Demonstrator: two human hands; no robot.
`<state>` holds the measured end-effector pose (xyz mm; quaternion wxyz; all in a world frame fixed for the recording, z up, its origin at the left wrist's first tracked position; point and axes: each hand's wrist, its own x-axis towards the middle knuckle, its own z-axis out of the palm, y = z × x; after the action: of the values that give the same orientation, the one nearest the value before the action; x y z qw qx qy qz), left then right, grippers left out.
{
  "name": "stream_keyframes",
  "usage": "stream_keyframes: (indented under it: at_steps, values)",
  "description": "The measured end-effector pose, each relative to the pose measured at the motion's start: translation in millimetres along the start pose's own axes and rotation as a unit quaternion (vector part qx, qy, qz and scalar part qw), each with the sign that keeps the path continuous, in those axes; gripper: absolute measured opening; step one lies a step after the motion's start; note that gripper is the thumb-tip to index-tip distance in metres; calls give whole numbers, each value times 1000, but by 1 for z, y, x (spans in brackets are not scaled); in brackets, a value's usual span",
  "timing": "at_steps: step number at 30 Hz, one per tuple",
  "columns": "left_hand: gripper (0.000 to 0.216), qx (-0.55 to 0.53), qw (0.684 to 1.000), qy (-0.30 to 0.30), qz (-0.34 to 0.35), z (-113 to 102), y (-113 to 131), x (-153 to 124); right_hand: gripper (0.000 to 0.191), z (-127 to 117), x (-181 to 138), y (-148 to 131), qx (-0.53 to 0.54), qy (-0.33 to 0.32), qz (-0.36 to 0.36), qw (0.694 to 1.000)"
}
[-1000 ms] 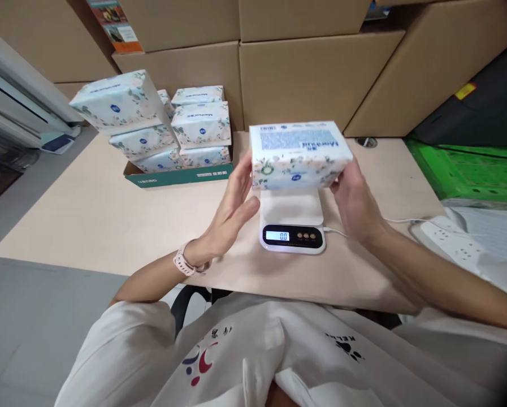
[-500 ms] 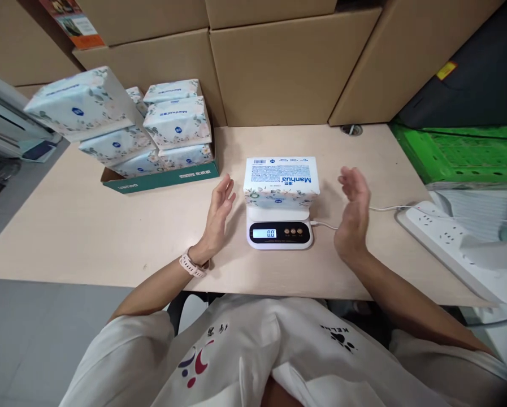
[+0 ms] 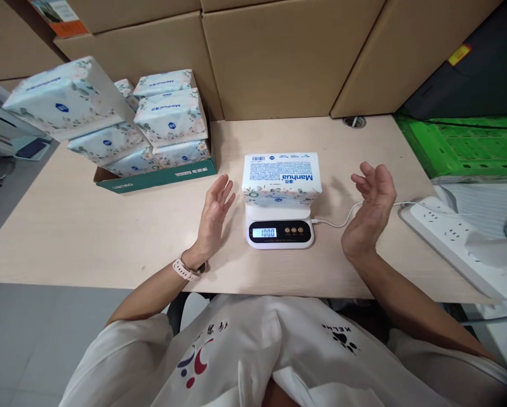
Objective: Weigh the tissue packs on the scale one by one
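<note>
A white tissue pack [image 3: 281, 176] with blue print and a floral edge rests on a white digital scale [image 3: 278, 213]. The scale's lit display [image 3: 264, 233] reads 100.0. To the left of the pack is my left hand [image 3: 213, 217], open and apart from it, with a pink-banded watch on the wrist. My right hand [image 3: 369, 212] hovers to the right of the scale, palm facing inward, open and holding nothing. Neither hand touches the pack or the scale.
At the back left, a green open box [image 3: 160, 180] holds several stacked tissue packs [image 3: 170, 118]. Cardboard boxes [image 3: 287, 62] line the back edge. A power strip [image 3: 456, 237] lies at right, with a white cable [image 3: 340, 225] running to the scale. Behind it sits a green crate [image 3: 477, 147].
The display went from 0.0 to 100.0. My right hand moved outward to the right, and my left hand shifted slightly left. The pack stayed on the scale.
</note>
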<state>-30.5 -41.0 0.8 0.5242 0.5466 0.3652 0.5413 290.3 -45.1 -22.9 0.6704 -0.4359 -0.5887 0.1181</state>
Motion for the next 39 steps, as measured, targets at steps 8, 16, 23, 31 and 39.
stream_keyframes:
  at_steps: [8,16,23,31,39]
  values:
    - [63,10,1000,-7,20,-3,3,1,62,4,6,-16,-3,54,29,998]
    - [66,6,1000,14,24,-3,3,3,61,7,8,-17,12,74,24,997]
    - [68,9,1000,18,16,-5,1,4,71,7,6,-17,-32,63,42,997]
    - [65,10,1000,13,19,-9,-2,6,74,7,3,-13,3,52,-4,999]
    - [61,2,1000,6,14,-9,0,4,71,8,2,-13,5,42,-52,998]
